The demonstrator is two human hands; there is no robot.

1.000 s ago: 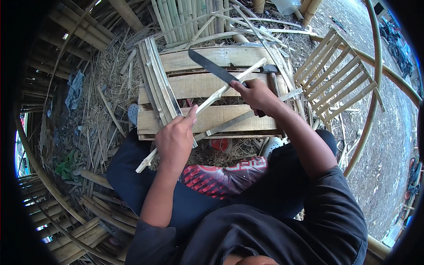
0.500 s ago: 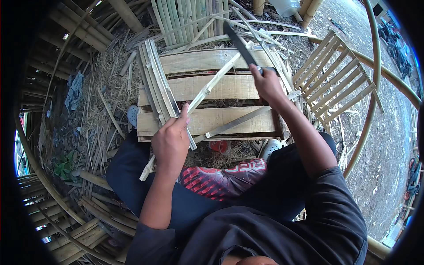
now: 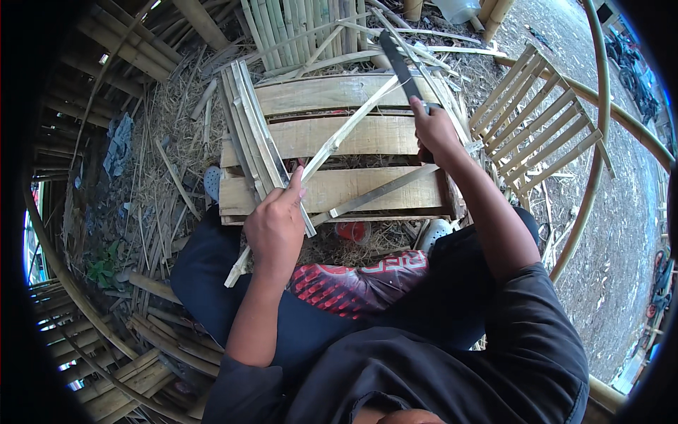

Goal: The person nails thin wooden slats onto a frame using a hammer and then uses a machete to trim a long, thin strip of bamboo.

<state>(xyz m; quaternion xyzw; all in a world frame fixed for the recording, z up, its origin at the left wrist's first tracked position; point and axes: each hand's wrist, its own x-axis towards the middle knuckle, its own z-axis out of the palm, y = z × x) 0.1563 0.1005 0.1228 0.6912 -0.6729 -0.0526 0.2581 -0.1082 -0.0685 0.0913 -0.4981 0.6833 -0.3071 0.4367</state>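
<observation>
My left hand is closed around a long pale bamboo strip, its index finger stretched along it. The strip slants over the table from near my left knee to the far right, its far end close to the blade. My right hand grips the handle of a machete, whose long dark blade points away from me, up and to the left. A thin curl of shaving seems to show beside the blade. Under both hands is a low slatted wooden table.
Several bamboo strips lie bundled on the table's left side. A flat greyish strip crosses its near slats. Below the near edge is a red container. A slatted bamboo rack stands at right; straw and offcuts litter the ground.
My right hand and the machete have shifted slightly right and toward me, away from the strip. The strip's far end has dropped slightly; my left hand has barely moved.
</observation>
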